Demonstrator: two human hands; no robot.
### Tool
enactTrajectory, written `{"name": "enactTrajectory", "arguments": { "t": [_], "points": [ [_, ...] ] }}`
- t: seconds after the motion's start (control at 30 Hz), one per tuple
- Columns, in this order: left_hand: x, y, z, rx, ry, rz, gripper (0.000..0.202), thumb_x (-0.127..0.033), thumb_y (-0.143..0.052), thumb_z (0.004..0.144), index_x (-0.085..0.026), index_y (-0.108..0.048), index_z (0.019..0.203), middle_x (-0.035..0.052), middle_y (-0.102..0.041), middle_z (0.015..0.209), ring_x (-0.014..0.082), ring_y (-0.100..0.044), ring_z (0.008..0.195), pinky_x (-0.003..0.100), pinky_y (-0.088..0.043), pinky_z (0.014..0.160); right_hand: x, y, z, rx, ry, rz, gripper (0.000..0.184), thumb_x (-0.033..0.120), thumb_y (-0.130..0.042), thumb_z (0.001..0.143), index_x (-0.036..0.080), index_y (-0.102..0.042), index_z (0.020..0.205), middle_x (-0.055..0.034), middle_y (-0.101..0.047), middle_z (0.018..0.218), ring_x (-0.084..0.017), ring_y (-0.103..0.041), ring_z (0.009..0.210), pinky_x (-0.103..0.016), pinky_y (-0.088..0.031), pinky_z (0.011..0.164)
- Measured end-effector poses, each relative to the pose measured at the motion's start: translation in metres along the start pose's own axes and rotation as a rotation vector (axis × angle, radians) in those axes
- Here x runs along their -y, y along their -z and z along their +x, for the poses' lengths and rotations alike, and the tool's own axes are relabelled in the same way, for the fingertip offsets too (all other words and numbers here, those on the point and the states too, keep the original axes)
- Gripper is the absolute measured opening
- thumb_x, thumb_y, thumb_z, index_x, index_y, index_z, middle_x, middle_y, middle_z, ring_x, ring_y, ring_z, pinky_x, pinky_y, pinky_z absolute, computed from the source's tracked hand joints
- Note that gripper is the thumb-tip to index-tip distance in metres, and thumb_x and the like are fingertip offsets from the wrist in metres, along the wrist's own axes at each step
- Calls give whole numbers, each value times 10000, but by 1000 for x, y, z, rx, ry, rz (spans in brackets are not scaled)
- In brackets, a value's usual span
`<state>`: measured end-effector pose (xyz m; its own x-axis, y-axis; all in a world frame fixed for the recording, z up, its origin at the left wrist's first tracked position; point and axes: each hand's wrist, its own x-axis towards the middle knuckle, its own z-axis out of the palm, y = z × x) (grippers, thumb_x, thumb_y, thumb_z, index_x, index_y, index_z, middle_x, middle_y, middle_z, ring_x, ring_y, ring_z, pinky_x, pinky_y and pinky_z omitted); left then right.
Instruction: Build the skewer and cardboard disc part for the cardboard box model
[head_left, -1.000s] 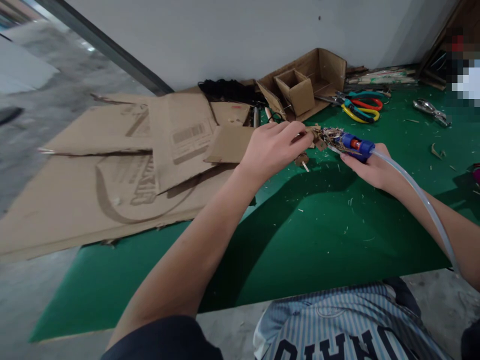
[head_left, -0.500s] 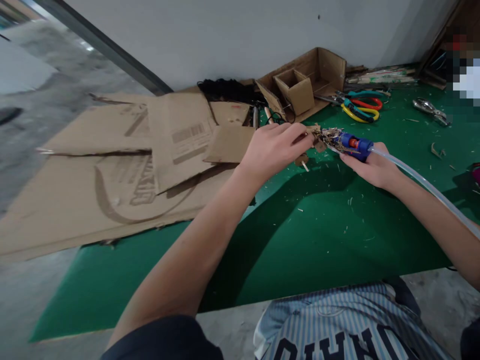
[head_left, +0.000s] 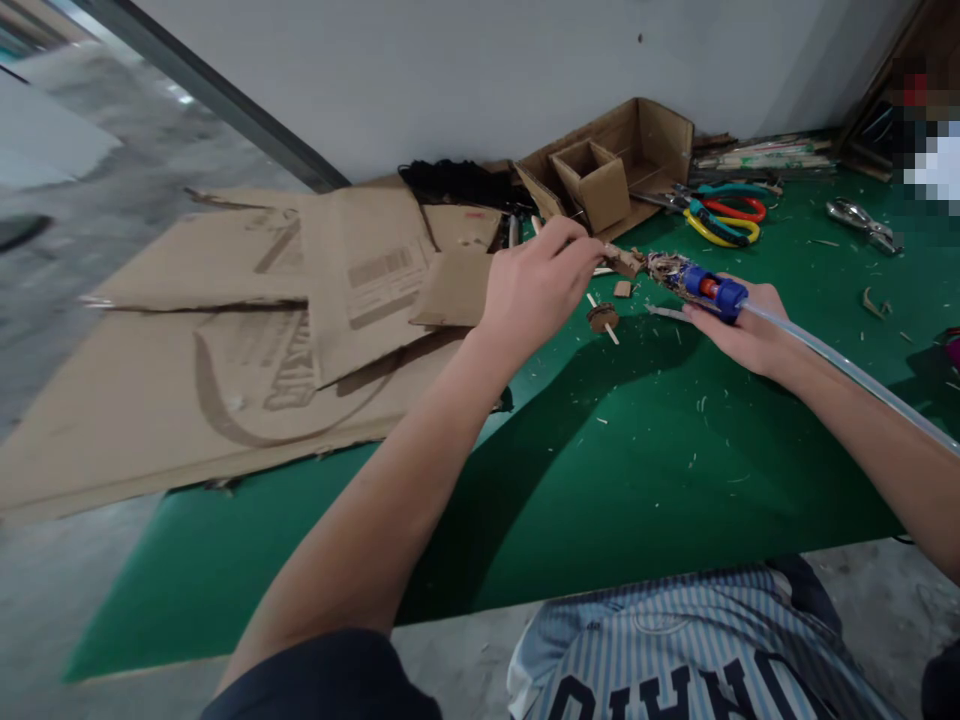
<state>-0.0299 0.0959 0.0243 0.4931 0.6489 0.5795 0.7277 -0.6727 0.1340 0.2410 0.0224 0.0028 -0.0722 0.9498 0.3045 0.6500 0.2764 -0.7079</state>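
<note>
My right hand [head_left: 750, 310] grips a blue hot glue gun [head_left: 712, 288], and a long clear glue stick [head_left: 847, 358] runs out of its back past my forearm. Brown scraps cling around the front of the gun. My left hand [head_left: 540, 275] pinches a small strip of cardboard [head_left: 622, 260], close to the gun's tip; whether they touch is unclear. Below the strip lies a round cardboard piece [head_left: 602, 318] with a thin stick through it. Beside that is a tiny cardboard square [head_left: 622, 289]. A pale pointed piece [head_left: 666, 313] juts out by my right fingers.
Flattened cardboard sheets [head_left: 255, 370] cover the left of the green table [head_left: 675, 450]. At the back stand an open cardboard box [head_left: 660, 150], black material [head_left: 457, 185] and a bundle of sticks [head_left: 772, 152]. Colourful-handled pliers [head_left: 724, 225] and a metal tool [head_left: 862, 222] lie rightward.
My left hand has drawn slightly back and up to the left with the cardboard strip, uncovering the round piece and the small square. The glue gun stays nearly in place.
</note>
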Motion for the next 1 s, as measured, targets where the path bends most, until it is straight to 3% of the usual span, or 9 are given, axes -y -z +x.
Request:
{"name": "enactTrajectory", "arguments": {
  "t": [0.1,0.2,0.3,0.47,0.6,0.83,1.0],
  "points": [
    [0,-1,3,-44,144,-197,97,-234,-628,950,-271,-718,949,83,-706,1112,184,-646,786,325,-473,674,0,7,1,-98,10,-26,271,507,-670,876,240,-669,920,-50,-691,752,-227,-657,700,-342,-490,623],
    [-3,-1,7,-36,241,-367,103,-153,-675,881,-255,-685,867,52,-707,986,179,-645,794,319,-507,735,-4,10,3,-170,-9,0,278,502,-679,884,236,-656,959,-57,-697,813,-255,-685,791,-406,-546,716],
    [-16,0,11,-9,311,-454,117,-116,-676,849,-232,-677,838,28,-720,886,165,-644,768,305,-521,736,-12,1,5,-203,-55,151,350,559,-696,891,237,-658,1023,-71,-701,855,-263,-694,816,-430,-581,699],
    [-56,-3,10,62,411,-658,99,-118,-675,862,-199,-668,805,28,-727,848,131,-647,700,239,-502,602,-13,-14,6,-164,-138,464,502,673,-715,860,259,-660,1140,-102,-747,981,-286,-740,882,-397,-599,583],
    [-80,-3,8,115,537,-832,128,-108,-683,871,-178,-659,766,34,-713,837,95,-595,572,220,-456,476,-4,-16,4,-139,-118,525,554,644,-795,799,262,-651,1174,-111,-763,1102,-312,-744,964,-420,-623,600],
    [-90,1,7,170,640,-958,136,-96,-700,879,-162,-689,761,-5,-671,713,56,-527,471,208,-436,470,2,-19,3,-132,-118,519,523,576,-811,785,254,-656,1167,-90,-759,1083,-255,-718,833,-420,-622,590],
    [-92,-3,5,149,632,-993,117,-123,-702,891,-167,-706,783,-1,-694,721,55,-532,472,198,-435,473,-2,-23,3,-128,-129,525,529,588,-777,821,255,-633,1206,-120,-747,1159,-266,-729,880,-409,-624,590]
  ]
}}
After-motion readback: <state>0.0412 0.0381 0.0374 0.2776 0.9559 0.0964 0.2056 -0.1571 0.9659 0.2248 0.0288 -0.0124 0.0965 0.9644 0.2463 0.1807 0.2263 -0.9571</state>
